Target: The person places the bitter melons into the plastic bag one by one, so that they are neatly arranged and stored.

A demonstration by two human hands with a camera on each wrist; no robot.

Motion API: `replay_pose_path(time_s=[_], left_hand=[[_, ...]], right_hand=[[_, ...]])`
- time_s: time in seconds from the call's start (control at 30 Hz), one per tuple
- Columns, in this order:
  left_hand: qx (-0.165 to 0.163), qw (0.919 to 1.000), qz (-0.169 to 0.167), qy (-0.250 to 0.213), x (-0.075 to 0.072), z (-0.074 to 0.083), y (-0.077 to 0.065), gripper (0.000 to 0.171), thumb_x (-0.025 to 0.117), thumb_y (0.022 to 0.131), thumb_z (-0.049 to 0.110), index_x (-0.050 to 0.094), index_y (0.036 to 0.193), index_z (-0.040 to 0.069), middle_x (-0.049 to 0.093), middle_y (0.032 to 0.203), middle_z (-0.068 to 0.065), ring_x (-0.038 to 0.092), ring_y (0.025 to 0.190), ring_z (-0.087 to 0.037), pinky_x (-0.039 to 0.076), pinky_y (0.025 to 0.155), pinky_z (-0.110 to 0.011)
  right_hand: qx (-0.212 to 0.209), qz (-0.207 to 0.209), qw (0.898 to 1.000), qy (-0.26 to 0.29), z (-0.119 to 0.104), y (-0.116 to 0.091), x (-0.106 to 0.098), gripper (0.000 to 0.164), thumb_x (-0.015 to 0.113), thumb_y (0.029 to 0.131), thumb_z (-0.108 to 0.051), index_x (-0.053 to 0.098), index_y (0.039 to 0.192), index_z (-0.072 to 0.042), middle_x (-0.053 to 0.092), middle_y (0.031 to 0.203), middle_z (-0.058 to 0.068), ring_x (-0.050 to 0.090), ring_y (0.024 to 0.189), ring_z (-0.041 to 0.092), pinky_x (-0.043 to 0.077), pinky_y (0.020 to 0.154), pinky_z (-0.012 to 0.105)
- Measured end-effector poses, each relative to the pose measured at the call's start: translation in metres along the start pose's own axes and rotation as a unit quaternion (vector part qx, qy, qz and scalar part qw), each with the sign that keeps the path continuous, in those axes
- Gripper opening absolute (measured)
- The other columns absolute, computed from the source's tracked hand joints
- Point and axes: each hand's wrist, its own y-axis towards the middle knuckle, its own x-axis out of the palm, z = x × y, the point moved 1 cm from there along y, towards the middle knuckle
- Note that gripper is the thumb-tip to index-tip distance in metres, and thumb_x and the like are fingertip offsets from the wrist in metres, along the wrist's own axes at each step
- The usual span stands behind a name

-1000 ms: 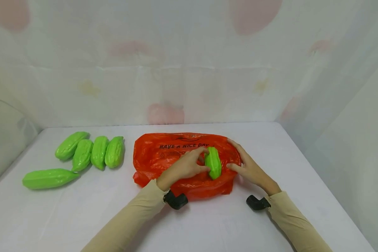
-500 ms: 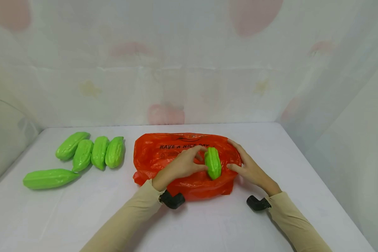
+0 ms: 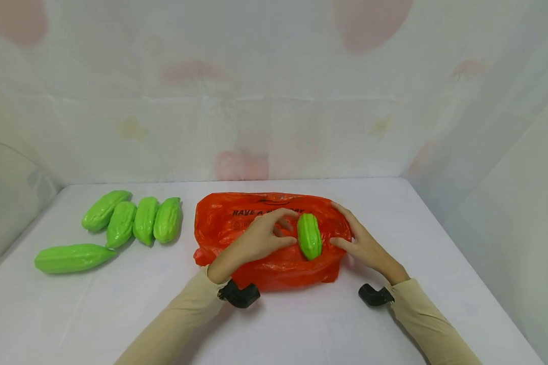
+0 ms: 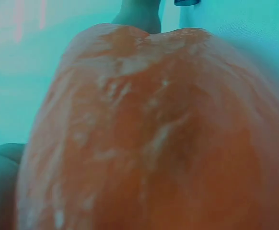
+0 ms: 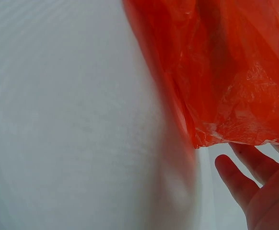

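Observation:
A green ridged bitter melon (image 3: 309, 236) lies on the inside of a red plastic bag (image 3: 210, 223), whose mouth is spread on the table. My left hand (image 3: 260, 235) hovers over the bag just left of the melon, thumb and fingers apart, holding nothing. At the bag's right edge, my right hand (image 3: 365, 246) props the side with fingers spread and the thumb toward the melon. In the right wrist view the fingers (image 5: 257, 163) reach behind the red film. Red plastic fills most of the left wrist view.
Several more bitter melons (image 3: 143, 220) lie at the left of the white table (image 3: 96, 314), one of them (image 3: 73, 258) lying sideways nearer the front. A patterned white curtain (image 3: 274, 101) rises behind. Each wrist carries a black camera mount (image 3: 242, 295).
My left hand has let go of the bitter melon and drawn back to the left. The melon stays in the bag, and the right hand has barely moved.

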Motion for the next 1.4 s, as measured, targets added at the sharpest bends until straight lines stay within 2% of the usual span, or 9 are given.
replay_pose_path(time_s=[0.17,0.37,0.63,1.07,1.4], left_hand=[[0.011,0.9998,0.015,-0.008,-0.008,-0.001,-0.006,0.051,0.073,0.090,0.016,0.055,0.137,0.016,0.067,0.121,-0.012,0.066,0.106,-0.027,0.056,0.089,-0.037],[0.005,0.9995,0.031,-0.001,-0.016,-0.006,-0.013,0.049,0.074,0.090,0.019,0.056,0.135,0.018,0.067,0.120,-0.011,0.065,0.103,-0.024,0.056,0.089,-0.038],[0.015,0.9985,0.053,0.010,-0.023,-0.011,-0.020,0.047,0.075,0.089,0.019,0.057,0.132,0.019,0.069,0.114,-0.004,0.066,0.099,-0.020,0.056,0.085,-0.035],[0.045,0.9951,0.088,0.000,-0.036,-0.019,-0.030,0.046,0.074,0.089,0.016,0.057,0.132,0.012,0.069,0.111,-0.007,0.067,0.099,-0.021,0.056,0.089,-0.040],[0.024,0.9937,0.109,0.004,-0.055,-0.020,-0.038,0.046,0.071,0.091,0.019,0.056,0.134,0.018,0.070,0.113,-0.006,0.066,0.101,-0.021,0.055,0.088,-0.040]], right_hand=[[0.001,0.002,1.000,0.000,0.000,0.000,0.000,0.075,0.059,0.095,-0.010,0.021,0.158,-0.023,0.023,0.164,0.010,0.028,0.147,0.039,0.035,0.110,0.065],[0.001,-0.001,1.000,0.003,0.000,0.000,0.000,0.075,0.059,0.095,-0.011,0.021,0.158,-0.022,0.022,0.164,0.010,0.028,0.146,0.039,0.036,0.109,0.064],[0.007,0.003,1.000,0.000,0.002,-0.001,-0.001,0.075,0.060,0.095,-0.013,0.022,0.158,-0.023,0.023,0.164,0.010,0.030,0.145,0.038,0.038,0.108,0.064],[0.006,0.000,1.000,-0.001,0.003,-0.001,-0.001,0.075,0.061,0.095,-0.013,0.021,0.158,-0.024,0.023,0.163,0.011,0.030,0.145,0.040,0.038,0.107,0.064],[0.009,0.000,1.000,-0.004,0.000,0.000,0.000,0.076,0.062,0.095,-0.013,0.022,0.158,-0.024,0.025,0.162,0.011,0.030,0.145,0.039,0.037,0.108,0.065]])
